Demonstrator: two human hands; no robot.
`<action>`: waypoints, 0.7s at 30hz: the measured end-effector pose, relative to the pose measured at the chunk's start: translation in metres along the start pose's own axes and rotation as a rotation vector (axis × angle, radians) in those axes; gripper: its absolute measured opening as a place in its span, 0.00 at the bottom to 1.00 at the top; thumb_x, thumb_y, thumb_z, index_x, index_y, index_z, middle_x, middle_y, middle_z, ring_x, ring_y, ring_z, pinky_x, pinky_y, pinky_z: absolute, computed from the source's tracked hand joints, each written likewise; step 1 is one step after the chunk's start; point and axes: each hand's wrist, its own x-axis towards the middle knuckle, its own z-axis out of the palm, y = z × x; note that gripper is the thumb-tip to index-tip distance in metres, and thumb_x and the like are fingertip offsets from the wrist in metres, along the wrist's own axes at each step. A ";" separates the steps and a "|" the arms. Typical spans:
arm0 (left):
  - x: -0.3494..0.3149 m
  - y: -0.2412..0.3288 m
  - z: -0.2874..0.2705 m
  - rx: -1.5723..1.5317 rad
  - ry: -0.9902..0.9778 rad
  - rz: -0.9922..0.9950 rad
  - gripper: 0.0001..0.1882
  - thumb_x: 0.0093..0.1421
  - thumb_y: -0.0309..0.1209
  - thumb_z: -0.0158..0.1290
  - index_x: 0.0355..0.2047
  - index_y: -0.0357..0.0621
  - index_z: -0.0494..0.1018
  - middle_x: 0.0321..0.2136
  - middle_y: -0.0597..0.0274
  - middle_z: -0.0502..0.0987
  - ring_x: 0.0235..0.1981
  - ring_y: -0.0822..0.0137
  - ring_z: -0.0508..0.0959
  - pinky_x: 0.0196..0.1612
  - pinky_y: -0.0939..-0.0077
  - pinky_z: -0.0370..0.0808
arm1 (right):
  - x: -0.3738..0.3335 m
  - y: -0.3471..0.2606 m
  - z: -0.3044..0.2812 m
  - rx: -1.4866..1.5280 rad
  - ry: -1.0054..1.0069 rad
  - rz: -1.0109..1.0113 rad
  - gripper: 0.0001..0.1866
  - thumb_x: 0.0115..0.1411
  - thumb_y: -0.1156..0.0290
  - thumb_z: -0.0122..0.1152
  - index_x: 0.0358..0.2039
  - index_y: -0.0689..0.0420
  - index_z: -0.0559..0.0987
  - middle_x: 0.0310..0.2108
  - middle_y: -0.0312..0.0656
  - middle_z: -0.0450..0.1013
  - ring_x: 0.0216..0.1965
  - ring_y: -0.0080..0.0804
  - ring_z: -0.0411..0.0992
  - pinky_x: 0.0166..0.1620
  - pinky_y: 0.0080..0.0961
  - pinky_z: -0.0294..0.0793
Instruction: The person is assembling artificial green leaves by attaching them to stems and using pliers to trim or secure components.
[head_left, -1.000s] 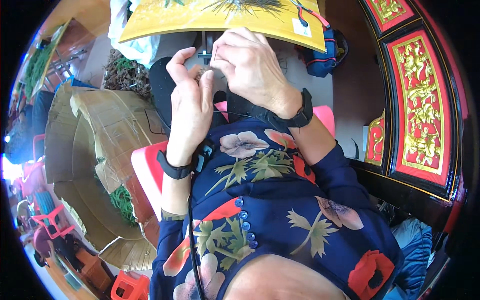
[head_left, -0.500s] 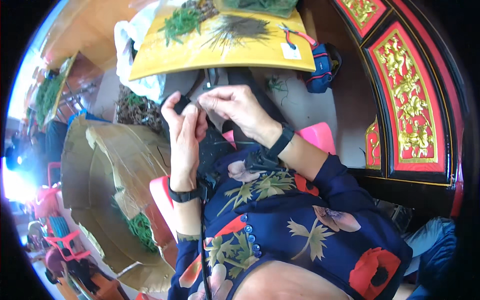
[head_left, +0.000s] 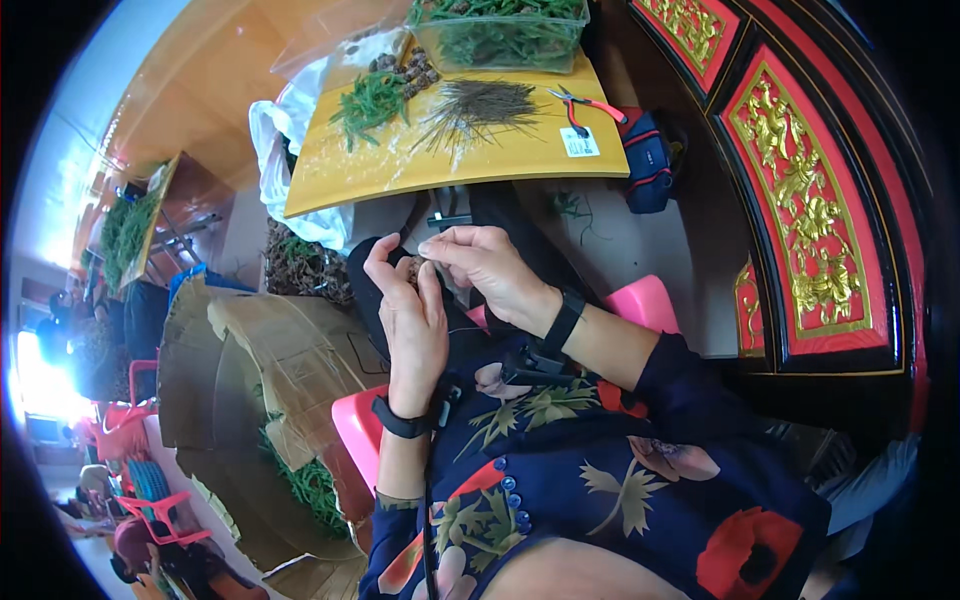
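Note:
Over my lap, my left hand is closed around a small brown pine cone, mostly hidden by the fingers. Its index finger is raised and bent. Touching the same spot from the right, my right hand has thumb and index finger pinched together; what lies in that pinch is too small to make out. Beyond the hands stands a yellow table. On it lie green plastic sprigs, brown pine cones, a pile of thin dark wires and red-handled pliers.
A clear bin of green sprigs stands at the table's back. A blue pouch sits by its right edge. To my left are a torn cardboard box and a bag of brown cones. A carved red-and-gold panel stands at right.
The whole view has shifted, so the table and hands sit lower and farther right. The brown pine cone now shows between my fingers. Both hands stay together over my lap.

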 end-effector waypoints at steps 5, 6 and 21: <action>0.016 -0.006 0.006 -0.154 -0.129 -0.104 0.19 0.64 0.27 0.44 0.53 0.38 0.53 0.26 0.55 0.71 0.26 0.69 0.72 0.31 0.74 0.70 | 0.014 -0.005 -0.016 0.198 -0.034 0.133 0.07 0.59 0.69 0.59 0.34 0.59 0.77 0.24 0.28 0.68 0.22 0.12 0.60 0.25 0.12 0.57; 0.023 -0.009 0.009 -0.229 -0.165 -0.114 0.19 0.64 0.29 0.45 0.52 0.37 0.55 0.26 0.55 0.72 0.26 0.69 0.72 0.32 0.75 0.70 | 0.017 -0.006 -0.021 0.205 -0.031 0.143 0.07 0.59 0.69 0.59 0.34 0.59 0.77 0.24 0.28 0.68 0.22 0.12 0.60 0.25 0.12 0.57; 0.263 -0.144 0.064 0.647 -0.199 0.029 0.18 0.54 0.39 0.55 0.41 0.43 0.76 0.38 0.49 0.78 0.41 0.53 0.78 0.44 0.65 0.72 | 0.024 -0.002 -0.056 0.213 0.102 0.238 0.07 0.60 0.68 0.58 0.33 0.59 0.76 0.23 0.27 0.66 0.20 0.12 0.57 0.23 0.11 0.55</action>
